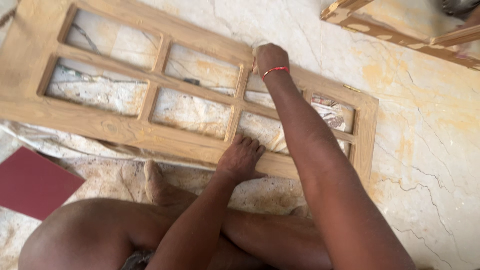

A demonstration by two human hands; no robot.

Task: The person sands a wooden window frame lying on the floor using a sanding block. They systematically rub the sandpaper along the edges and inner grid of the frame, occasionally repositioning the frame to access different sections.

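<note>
- Head view looks straight down on one wooden window frame [150, 132] lying flat on a marble floor [425, 150]; we're sitting cross-legged right at its near rail.
- We count two hands on it. Our left hand [241, 157] lies flat on the near rail, fingers spread open, pressing down rather than gripping anything.
- Our right hand [270, 56] is stretched over to the far rail, fingers curled around something pale at the top edge. It's too hidden by the knuckles for us to tell what, so whether it's really clamped is anyone's guess. There's one red thread bracelet [275, 71] on that wrist.
- Panes: two rows of openings split by slim bars. We can make out roughly eight, though our right forearm covers part of the right-hand ones.
- The openings have no glass, just the floor and a stained, crumpled sheet [332, 115] showing through; the same sheet pokes out under the frame's near left side.
- One small brass hinge [351, 88] sits on the far edge near the right corner.
- One dark red board [30, 182] lies on the floor to our left, just beside our knee.
- A second wooden frame [395, 35] lies top right, well apart from ours and cut off by the picture edge.
</note>
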